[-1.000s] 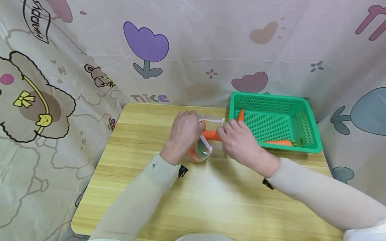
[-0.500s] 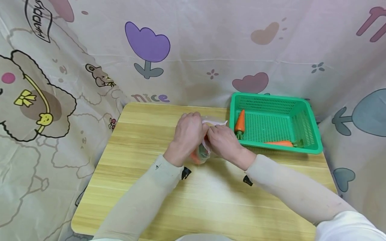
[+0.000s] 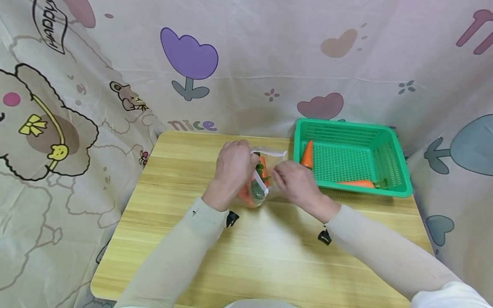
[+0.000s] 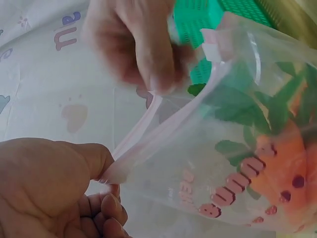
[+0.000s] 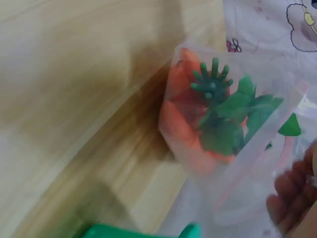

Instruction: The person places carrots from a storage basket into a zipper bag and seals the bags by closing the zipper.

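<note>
My left hand (image 3: 233, 171) pinches the zip edge of a clear zip bag (image 4: 163, 196) between thumb and fingers, with the bag's mouth spread apart. Orange carrots with green tops (image 5: 181, 126) lie inside the bag, seen through the plastic. Red "Bunny" lettering (image 4: 237, 181) marks its side. Beside the mouth, on the right, is my right hand (image 3: 296, 184), its fingers loosely curled with no carrot in them. That hand is blurred in the left wrist view. My left hand hides part of the bag from the head camera.
A green perforated basket (image 3: 343, 186) stands at the back right of the wooden table (image 3: 292, 265). One carrot (image 3: 307, 155) lies along its left side, another carrot (image 3: 358, 183) along its front. A printed curtain (image 3: 246, 55) hangs behind the table.
My right hand carried a carrot into the bag's mouth, let it go and drew back to the right. The left hand kept its hold on the bag, shifting only slightly.
</note>
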### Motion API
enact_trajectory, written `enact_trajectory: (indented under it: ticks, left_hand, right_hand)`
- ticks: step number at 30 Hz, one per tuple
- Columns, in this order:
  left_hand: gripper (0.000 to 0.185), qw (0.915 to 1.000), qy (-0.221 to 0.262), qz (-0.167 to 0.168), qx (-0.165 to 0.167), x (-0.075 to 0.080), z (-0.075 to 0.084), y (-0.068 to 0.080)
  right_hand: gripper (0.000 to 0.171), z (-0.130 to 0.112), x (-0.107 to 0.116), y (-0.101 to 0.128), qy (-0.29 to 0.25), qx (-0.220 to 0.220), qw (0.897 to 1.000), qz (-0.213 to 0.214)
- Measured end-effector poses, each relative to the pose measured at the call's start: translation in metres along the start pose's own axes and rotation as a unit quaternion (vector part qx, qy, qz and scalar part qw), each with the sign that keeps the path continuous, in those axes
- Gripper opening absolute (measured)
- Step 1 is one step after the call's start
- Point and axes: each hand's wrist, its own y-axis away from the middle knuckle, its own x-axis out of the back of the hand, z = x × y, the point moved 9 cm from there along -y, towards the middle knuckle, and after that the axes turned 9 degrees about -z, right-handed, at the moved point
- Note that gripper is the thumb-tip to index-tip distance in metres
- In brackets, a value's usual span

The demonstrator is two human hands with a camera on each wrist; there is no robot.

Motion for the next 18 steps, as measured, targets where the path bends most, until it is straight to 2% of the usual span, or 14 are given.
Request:
enact_trajectory:
  ticks: [2,3,5,7,9,11,12,13,14,16,18]
  left_hand:
    - [0.022,1.0,0.008,-0.003,0.005,0.002,-0.004,0.0]
    - [0.021,0.9999,0.011,-0.004,0.008,0.003,-0.006,0.0]
    - [0.021,0.9998,0.017,-0.003,0.014,0.004,-0.008,0.001]
    - [0.022,0.9996,0.02,0.001,0.018,0.006,-0.01,0.001]
    - [0.022,0.9995,0.022,0.0,0.021,0.007,-0.012,0.002]
    - [0.023,0.9993,0.027,-0.005,0.026,0.008,-0.015,0.004]
    - [0.023,0.999,0.031,-0.01,0.029,0.009,-0.018,0.006]
    - [0.023,0.9987,0.035,-0.014,0.035,0.011,-0.021,0.007]
    - [0.024,0.9981,0.041,-0.018,0.043,0.013,-0.025,0.01]
    - [0.027,0.9967,0.053,-0.01,0.061,0.023,-0.037,0.017]
    - [0.032,0.9953,0.055,0.014,0.078,0.039,-0.051,0.025]
  right_hand:
    - [0.018,0.017,0.007,0.013,0.017,-0.072,0.997,0.017]
    - [0.021,0.025,0.008,0.02,0.018,-0.109,0.994,0.009]
    - [0.028,0.04,0.001,0.032,-0.001,-0.182,0.983,-0.04]
    - [0.034,0.05,-0.013,0.044,-0.057,-0.243,0.962,-0.113]
    - [0.033,0.052,-0.03,0.053,-0.146,-0.282,0.932,-0.176]
    - [0.028,0.049,-0.041,0.057,-0.224,-0.305,0.903,-0.202]
    - [0.026,0.047,-0.043,0.055,-0.253,-0.306,0.896,-0.2]
    - [0.025,0.044,-0.042,0.052,-0.274,-0.305,0.893,-0.189]
    - [0.023,0.042,-0.037,0.046,-0.286,-0.297,0.895,-0.168]
    - [0.023,0.034,-0.023,0.03,-0.288,-0.274,0.909,-0.122]
    - [0.023,0.022,-0.008,0.012,-0.293,-0.243,0.92,-0.09]
